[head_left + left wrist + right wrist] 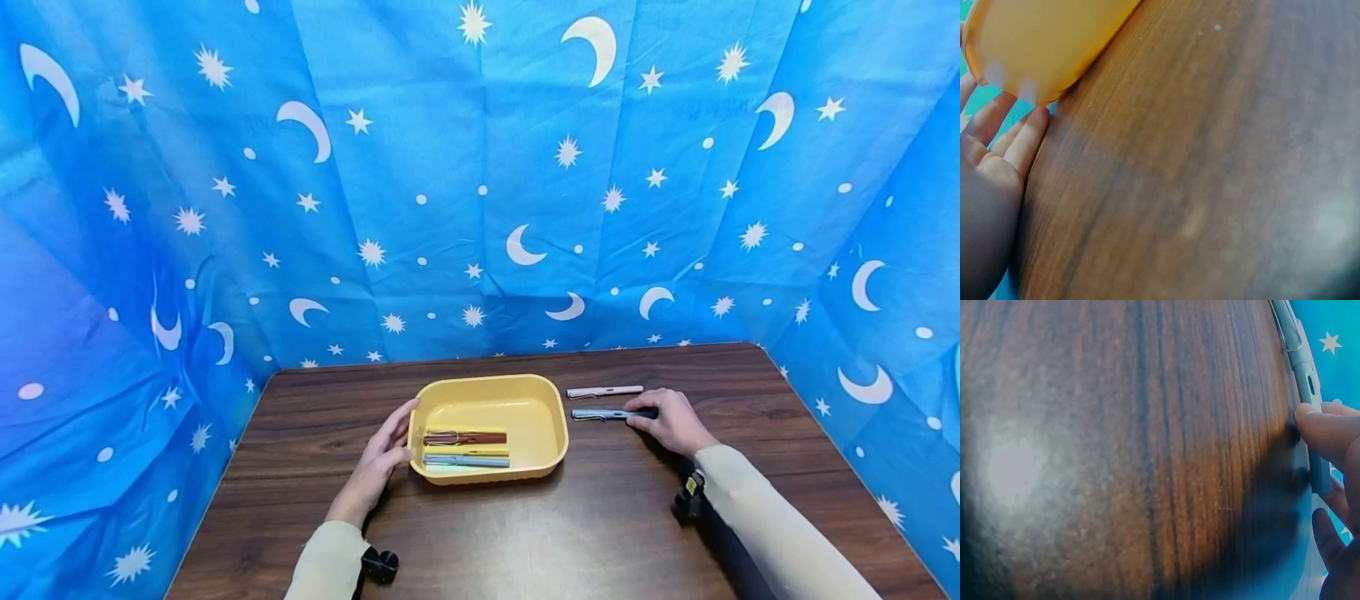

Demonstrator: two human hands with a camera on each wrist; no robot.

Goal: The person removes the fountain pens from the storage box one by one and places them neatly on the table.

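Observation:
A yellow tray (536, 383) holds several pens lying side by side, among them a brown pen (480, 437), a yellow pen (487, 450) and a light blue pen (480, 461). My left hand (375, 457) touches the tray's left end, its fingers fairly straight; fingertips (1038, 119) meet the outer wall in the left wrist view. Right of the tray, my right hand (670, 419) pinches a blue-grey pen (600, 414) by its right end, thumb on the near side. The pen's clip points toward the tray. Just behind it lies a pale pinkish-silver pen (607, 392).
Everything stands on a dark wood-grain table (315, 417). A blue cloth (450, 167) with white moons and stars hangs behind the table and along both sides. Black wrist devices (381, 567) sit at both cuffs.

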